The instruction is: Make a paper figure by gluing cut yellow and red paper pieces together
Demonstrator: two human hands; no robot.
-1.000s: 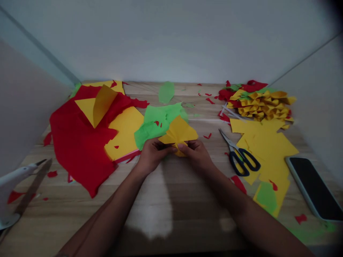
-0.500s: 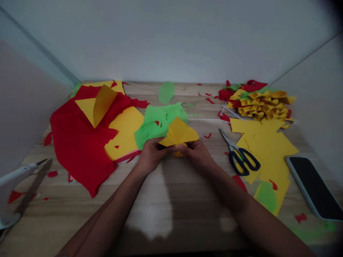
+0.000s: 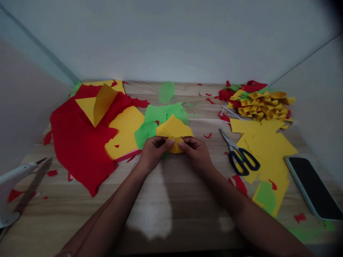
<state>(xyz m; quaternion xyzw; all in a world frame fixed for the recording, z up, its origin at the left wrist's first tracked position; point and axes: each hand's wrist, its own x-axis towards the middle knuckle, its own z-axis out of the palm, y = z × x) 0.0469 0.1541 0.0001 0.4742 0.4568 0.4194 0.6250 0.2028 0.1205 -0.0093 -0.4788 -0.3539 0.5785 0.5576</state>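
Between my two hands is a piece of yellow paper (image 3: pixel 174 127), pinched together at its middle so that it fans out above and below. My left hand (image 3: pixel 154 151) grips its left side, thumb in front and fingers curled behind. On the right side my right hand (image 3: pixel 197 151) pinches it the same way, the thumb close to the other thumb. Behind the held piece lies crumpled green paper (image 3: pixel 166 112) with small red scraps on it. Parts of the fingers are hidden behind the yellow paper.
Left are a big red sheet (image 3: pixel 80 150), yellow paper (image 3: pixel 125 128) and a white glue gun (image 3: pixel 13 178). Right are black-handled scissors (image 3: pixel 238 153), yellow sheets (image 3: pixel 270 150), a phone (image 3: pixel 313 187) and a heap of pinched yellow pieces (image 3: pixel 264 105). A wall stands behind the table.
The yellow paper has tilted and shifted slightly left, its lower fan now showing more below the thumbs. Both thumbs have moved a little apart across its pinched middle.
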